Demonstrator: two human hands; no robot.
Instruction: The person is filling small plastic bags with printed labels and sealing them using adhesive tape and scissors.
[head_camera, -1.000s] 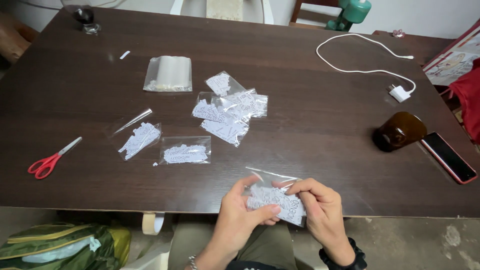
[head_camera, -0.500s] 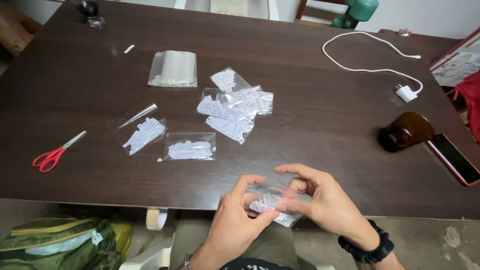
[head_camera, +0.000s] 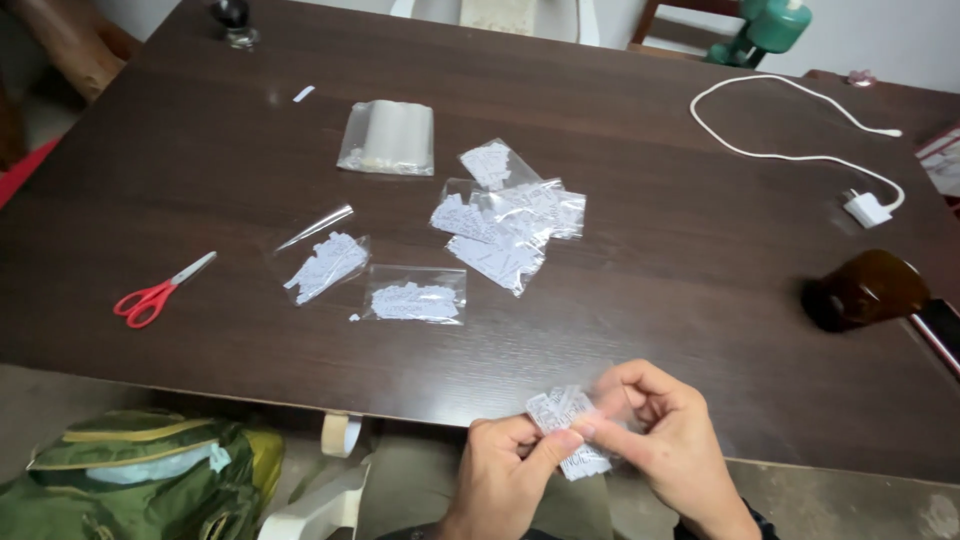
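Person seated at near edge of dark brown wooden table (head_camera: 640, 300); both hands low, at the table's front edge. Left hand (head_camera: 505, 470) and right hand (head_camera: 655, 435) meet on one small clear plastic bag of white paper slips (head_camera: 562, 420); left thumb and forefinger pinch its lower left part, right fingertips (head_camera: 590, 428) grip its right side; both hands closed on it, neither slack. Bag lies between the two hands, just off the table edge, not resting on the wood; long axis roughly upright, tilted slightly; outline blurred, so whether its mouth is open I cannot tell. Neither hand clearly nearer; the bag touches both.

Mid-table, well apart from the hands: loose heap of similar filled clear bags (head_camera: 505, 215); two more filled bags lying singly to its left (head_camera: 415, 298), (head_camera: 322, 265); stack of empty clear bags (head_camera: 390, 138) farther back. Red-handled scissors (head_camera: 160, 292) far left; white charging cable (head_camera: 800, 150) and brown glass jar (head_camera: 865, 290) on the right. Green fabric bag (head_camera: 140, 480) on floor, lower left.
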